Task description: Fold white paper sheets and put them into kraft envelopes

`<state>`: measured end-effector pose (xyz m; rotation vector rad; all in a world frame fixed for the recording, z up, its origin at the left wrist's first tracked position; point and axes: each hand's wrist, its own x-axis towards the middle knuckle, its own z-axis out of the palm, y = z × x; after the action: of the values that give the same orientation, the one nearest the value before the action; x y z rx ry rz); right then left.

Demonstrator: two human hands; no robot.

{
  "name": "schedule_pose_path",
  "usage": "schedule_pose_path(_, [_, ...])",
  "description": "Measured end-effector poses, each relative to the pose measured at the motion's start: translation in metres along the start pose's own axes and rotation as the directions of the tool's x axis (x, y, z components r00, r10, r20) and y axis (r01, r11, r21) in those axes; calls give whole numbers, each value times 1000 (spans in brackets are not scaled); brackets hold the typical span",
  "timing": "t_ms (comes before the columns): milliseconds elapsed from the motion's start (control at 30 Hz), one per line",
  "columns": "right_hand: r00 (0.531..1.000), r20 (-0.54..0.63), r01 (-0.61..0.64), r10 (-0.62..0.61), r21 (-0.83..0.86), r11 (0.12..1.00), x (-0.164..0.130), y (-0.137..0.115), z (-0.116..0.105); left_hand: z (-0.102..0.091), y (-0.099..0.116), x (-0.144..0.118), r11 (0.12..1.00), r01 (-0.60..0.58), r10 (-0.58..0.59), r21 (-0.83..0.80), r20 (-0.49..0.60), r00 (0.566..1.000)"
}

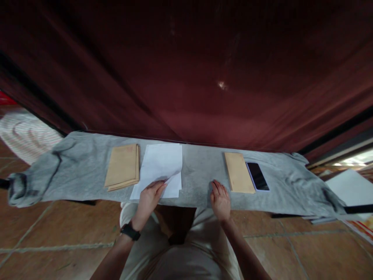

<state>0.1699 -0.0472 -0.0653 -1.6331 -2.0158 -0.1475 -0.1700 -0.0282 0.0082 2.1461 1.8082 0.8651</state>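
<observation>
- Broadly, I see the dark red curtain (204,77) closing off everything behind the work surface, hanging right along its far edge.
- The grey cloth (198,171) covers a long narrow surface running left to right; its near edge sits at my lap, and bare cloth lies open between my two hands.
- The white paper stack (161,165) lies left of centre, long axis running away from me, slightly fanned, its near right corner lifted.
- The brown envelope pile (122,166) lies just left of the paper, edges nearly touching.
- A single brown envelope (239,172) lies right of centre, long axis angled away, with a dark phone (257,175) just beside it.
- My left hand (150,196) pinches the paper's raised corner, fingers curled on it.
- My right hand (220,200) rests flat on the cloth, fingers extended, holding nothing, near the single envelope.
</observation>
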Motion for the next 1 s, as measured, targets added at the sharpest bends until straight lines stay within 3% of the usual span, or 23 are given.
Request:
schedule_pose_path(133, [1000, 2, -13, 13, -2, 1000, 0, -1, 0, -17, 10, -8, 998, -45, 39, -33, -152, 988])
schedule_pose_path(267, [999, -12, -46, 47, 68, 997, 2, -1, -4, -44, 46, -5, 999, -5, -9, -39, -368, 930])
schedule_pose_path(367, [991, 15, -131, 131, 274, 953, 8, -5, -8, -64, 88, 8, 986, 50, -131, -161, -539, 832])
schedule_pose_path(433, [969, 97, -246, 228, 487, 838, 14, -14, -12, -70, 115, 20, 924, 51, -297, -380, -626, 721])
schedule_pose_path(500, [914, 231, -395, 332, 690, 607, 23, -28, -17, -64, 136, 34, 787, 24, -461, -617, -562, 687])
schedule_pose_path(567, [834, 411, -514, 368, 821, 249, 32, -47, -25, -46, 149, 43, 538, -8, -628, -843, -408, 663])
schedule_pose_path(633, [791, 525, -523, 313, 847, -100, 40, -65, -33, -21, 155, 46, 229, -15, -728, -973, -182, 661])
schedule_pose_path(700, [795, 542, -465, 274, 833, -299, 46, -77, -40, 5, 155, 42, 34, 34, -771, -999, -5, 637])
schedule_pose_path(767, [775, 553, -443, 306, 821, -361, 49, -80, -43, 26, 152, 31, -69, 91, -806, -993, 109, 581])
schedule_pose_path(900, [684, 588, -477, 432, 808, -346, 54, -63, -40, 48, 141, 4, -83, 133, -820, -988, 143, 555])
schedule_pose_path(1000, [695, 600, -495, 396, 799, -343, 61, -47, -36, 58, 133, -18, -109, 171, -840, -979, 183, 510])
